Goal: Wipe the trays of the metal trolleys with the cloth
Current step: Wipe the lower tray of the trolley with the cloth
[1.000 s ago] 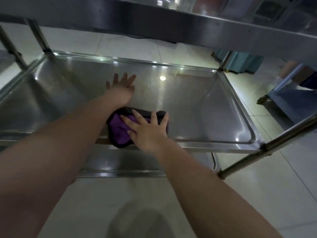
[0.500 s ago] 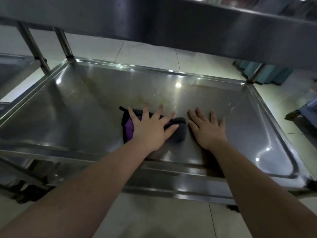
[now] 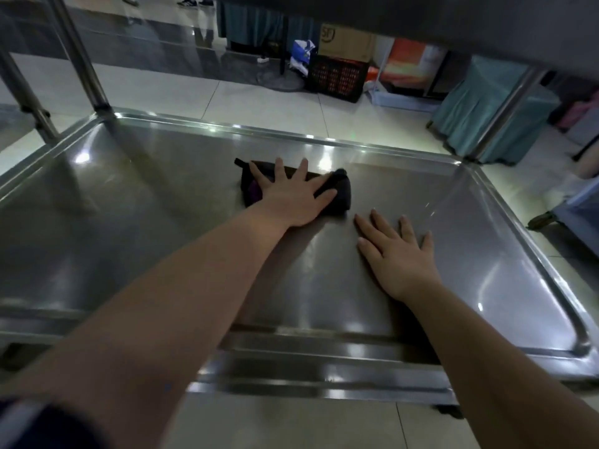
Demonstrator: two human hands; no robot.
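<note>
While pressing the cloth flat under the left hand, fingers straight and spread, pinching nothing. Lying crosswise beneath that palm, long axis side to side, just ahead-left of the right hand, likewise flat and empty on bare tray. Likely sweeping sideways next, left-led.

Pale glossy floor tiles catch soft overhead light. At the far side stands a black slatted crate, with a cardboard box on or behind it and a blue-and-white bag just beside. To the right, furniture draped in teal cloth – more teal drapery hangs further back
</note>
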